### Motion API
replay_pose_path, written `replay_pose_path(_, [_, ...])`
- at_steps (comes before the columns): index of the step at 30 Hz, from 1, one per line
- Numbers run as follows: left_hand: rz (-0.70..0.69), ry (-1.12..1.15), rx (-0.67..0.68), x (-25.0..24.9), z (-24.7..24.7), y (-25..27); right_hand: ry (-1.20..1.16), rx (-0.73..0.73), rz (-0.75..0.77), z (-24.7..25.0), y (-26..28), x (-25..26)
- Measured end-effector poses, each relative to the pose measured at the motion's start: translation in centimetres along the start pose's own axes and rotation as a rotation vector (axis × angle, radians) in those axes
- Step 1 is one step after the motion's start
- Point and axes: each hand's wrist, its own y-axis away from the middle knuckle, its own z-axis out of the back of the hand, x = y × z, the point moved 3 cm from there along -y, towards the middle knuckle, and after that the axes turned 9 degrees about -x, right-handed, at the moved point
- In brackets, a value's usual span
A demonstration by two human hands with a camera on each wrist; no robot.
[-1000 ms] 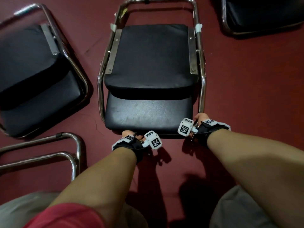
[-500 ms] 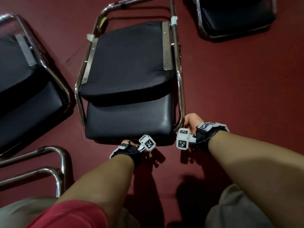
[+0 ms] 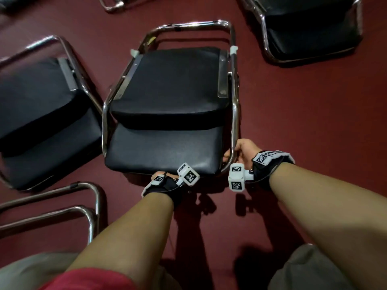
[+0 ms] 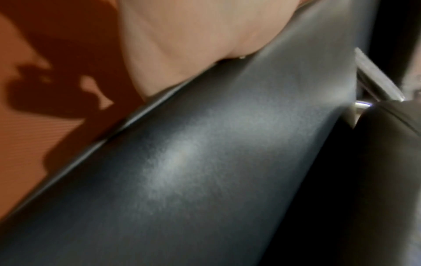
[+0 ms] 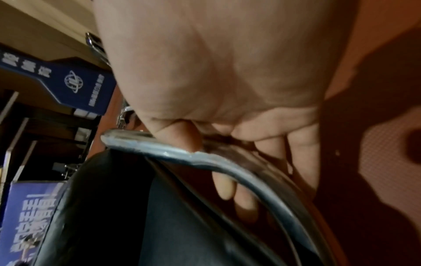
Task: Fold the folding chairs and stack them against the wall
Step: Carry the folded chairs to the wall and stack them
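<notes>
Chair (image 3: 167, 143) lies folded before me; my right hand (image 3: 243, 151) clasps its chrome frame (image 3: 233, 122), my left hand (image 3: 159, 177) at the near edge, grip unclear.

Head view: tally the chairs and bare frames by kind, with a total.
Black-cushioned chairs: 3 (held chair, left chair, far-right chair)
Chrome frames, cushion not in view: 2 (near-left frame, top frame)
Total: 5

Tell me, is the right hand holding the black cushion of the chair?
No, the right hand curls its fingers round the chrome frame tube, beside the cushion.
</notes>
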Motion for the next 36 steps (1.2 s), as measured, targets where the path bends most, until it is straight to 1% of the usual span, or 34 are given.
replay_pose_path(1, [0.031,0.039,0.011,-0.1,0.5,0.3,0.004,0.019,0.017,-0.5,0.3,0.2])
replay_pose_path(3, [0.035,-0.047,-0.037,-0.5,2.3,1.4,0.002,0.046,0.055,-1.3,1.2,1.0])
replay_pose_path(4, [0.014,-0.093,-0.086,-0.5,3.3,1.9,0.006,0.052,0.083,-1.7,1.6,1.8])
replay_pose_path(6, [-0.024,-0.117,-0.119,-0.7,5.0,3.1,0.015,0.036,0.155,-2.3,1.8,3.7])
replay_pose_path(8, [-0.070,-0.132,-0.141,-0.7,6.1,3.4,-0.043,0.052,0.203,-3.1,2.0,5.8])
replay_pose_path(10, [-0.076,-0.123,-0.180,-0.7,7.2,3.7,-0.099,0.032,0.246,-3.9,2.2,7.7])
replay_pose_path(11, [-0.071,-0.117,-0.213,-0.6,7.7,3.5,-0.106,0.012,0.289,-4.2,2.4,8.4])
replay_pose_path(13, [0.002,-0.038,-0.251,-0.5,9.4,3.4,-0.074,-0.032,0.413,-5.1,3.1,9.8])
replay_pose_path(15, [0.107,0.126,-0.257,-0.7,11.1,2.9,-0.053,-0.019,0.498,-5.9,4.0,11.1])
replay_pose_path(16, [0.179,0.288,-0.290,-0.9,12.1,2.8,-0.062,0.007,0.517,-6.4,4.6,11.7])
replay_pose_path(17, [0.270,0.548,-0.321,-1.0,12.9,2.3,-0.081,0.029,0.529,-6.7,5.2,12.4])
replay_pose_path(18, [0.327,0.887,-0.311,-1.5,13.6,2.3,-0.102,0.043,0.534,-6.9,5.9,13.0])
replay_pose_path(19, [0.342,1.204,-0.304,-2.2,14.4,2.4,-0.122,0.049,0.537,-7.1,6.5,13.6])
replay_pose_path(20, [0.367,1.443,-0.278,-2.8,15.0,2.9,-0.142,0.057,0.534,-7.4,6.9,14.0])
replay_pose_path(21, [0.380,1.583,-0.262,-3.0,15.4,2.9,-0.161,0.067,0.527,-7.5,7.4,14.5])
replay_pose_path(22, [0.389,1.673,-0.248,-3.4,15.9,3.3,-0.177,0.080,0.520,-7.7,7.8,14.9])
replay_pose_path(24, [0.405,1.846,-0.245,-3.6,16.4,2.6,-0.210,0.106,0.504,-8.0,8.4,15.6])
replay_pose_path(25, [0.416,1.924,-0.274,-3.5,16.5,2.0,-0.227,0.117,0.499,-8.1,8.7,16.0])
replay_pose_path(26, [0.413,1.948,-0.313,-3.4,16.7,1.5,-0.247,0.123,0.494,-8.2,9.0,16.3])
replay_pose_path(28, [0.338,1.961,-0.343,-3.1,17.2,0.5,-0.288,0.142,0.476,-8.4,9.5,16.8])
replay_pose_path(29, [0.287,1.963,-0.336,-3.1,17.7,0.3,-0.309,0.159,0.459,-8.6,9.8,17.0])
replay_pose_path(31, [0.213,1.975,-0.278,-2.9,18.3,0.3,-0.339,0.194,0.424,-8.9,10.1,17.1])
replay_pose_path(33, [0.176,1.993,-0.225,-2.8,18.7,0.7,-0.341,0.203,0.395,-9.2,10.4,17.0])
replay_pose_path(36, [0.252,1.976,-0.208,-2.2,18.6,1.2,-0.337,0.176,0.371,-9.2,10.4,16.2])
